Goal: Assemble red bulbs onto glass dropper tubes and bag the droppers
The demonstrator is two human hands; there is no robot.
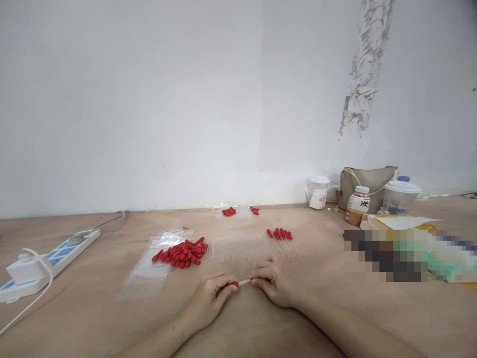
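My left hand [212, 297] pinches a red rubber dropper bulb [235, 284] between thumb and fingers. From the bulb's open end a clear glass dropper tube [244, 282] runs into the closed fingers of my right hand [275, 284]. Bulb and tube meet; how deep the tube sits inside is hidden. Beyond my left hand lies a pile of red bulbs [182, 254], partly over a clear plastic bag [147, 273]. A row of bare glass tubes [236, 247] lies side by side ahead of both hands. To its right are several droppers [285, 237] with red bulbs on their tubes.
By the wall, clear packaging holds more red bulbs [229, 212] and tubes. A white power strip [59, 253] with a cable lies at left. At right stand a lidded cup [318, 193], a bottle [357, 206], a grey bag [368, 181] and a lidded tub [400, 199].
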